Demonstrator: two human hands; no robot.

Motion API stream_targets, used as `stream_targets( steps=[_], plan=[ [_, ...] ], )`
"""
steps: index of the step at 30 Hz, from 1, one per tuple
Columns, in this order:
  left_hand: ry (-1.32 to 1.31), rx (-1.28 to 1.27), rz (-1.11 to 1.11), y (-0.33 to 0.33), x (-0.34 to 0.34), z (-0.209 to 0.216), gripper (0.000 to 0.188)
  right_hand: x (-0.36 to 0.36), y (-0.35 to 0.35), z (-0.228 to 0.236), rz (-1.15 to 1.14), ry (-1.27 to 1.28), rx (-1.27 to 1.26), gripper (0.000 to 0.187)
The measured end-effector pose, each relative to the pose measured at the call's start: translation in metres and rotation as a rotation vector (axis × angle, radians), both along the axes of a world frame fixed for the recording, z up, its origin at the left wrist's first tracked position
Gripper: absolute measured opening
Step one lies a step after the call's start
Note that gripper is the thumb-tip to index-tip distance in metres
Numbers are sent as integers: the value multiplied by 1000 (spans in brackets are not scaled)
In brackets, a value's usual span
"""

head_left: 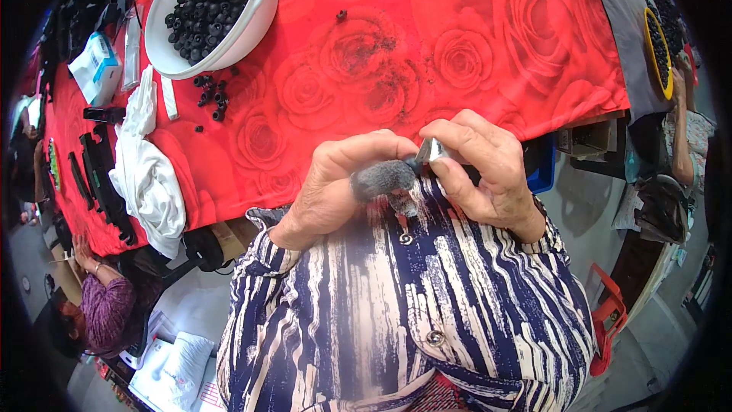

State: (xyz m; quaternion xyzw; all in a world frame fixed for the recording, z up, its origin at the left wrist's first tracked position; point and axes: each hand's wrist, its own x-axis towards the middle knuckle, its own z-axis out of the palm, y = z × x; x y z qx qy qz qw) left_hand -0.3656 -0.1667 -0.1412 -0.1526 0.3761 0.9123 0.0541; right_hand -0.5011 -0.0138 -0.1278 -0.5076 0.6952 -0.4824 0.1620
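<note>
My left hand (326, 183) is closed in front of my chest, pinching a small round black part (412, 162) between thumb and fingertips. Grey fabric finger covers (381, 179) wrap some of its fingers. Close against that part, my right hand (492, 175) grips a small flat metal blade (425, 151) between thumb and forefinger. Fingers hide most of the black part. Beyond my hands, dark crumbs (393, 69) are scattered on the red rose-patterned tablecloth (305, 42).
A white bowl (263, 19) of small black parts (210, 19) stands at the far left, with several loose black parts (219, 99) beside it. White cloth (149, 183) and long black pieces (103, 175) lie left. Other people work at both sides; a yellow-rimmed container (658, 53) sits far right.
</note>
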Motion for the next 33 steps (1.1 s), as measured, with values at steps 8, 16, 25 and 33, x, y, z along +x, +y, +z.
stream_targets(
  steps=[8,16,25,33],
  plan=[
    [-12,126,-13,-1,4,-4,21,-7,-2,-2,103,-2,23,21],
    [-36,258,119,-4,-3,-19,22,-5,-6,-12,187,7,-114,29],
    [-170,298,73,-4,-10,-4,20,-7,-29,-16,132,48,-207,40],
    [-17,461,-6,0,-3,-24,23,1,-31,-21,88,337,-459,38]
  ],
)
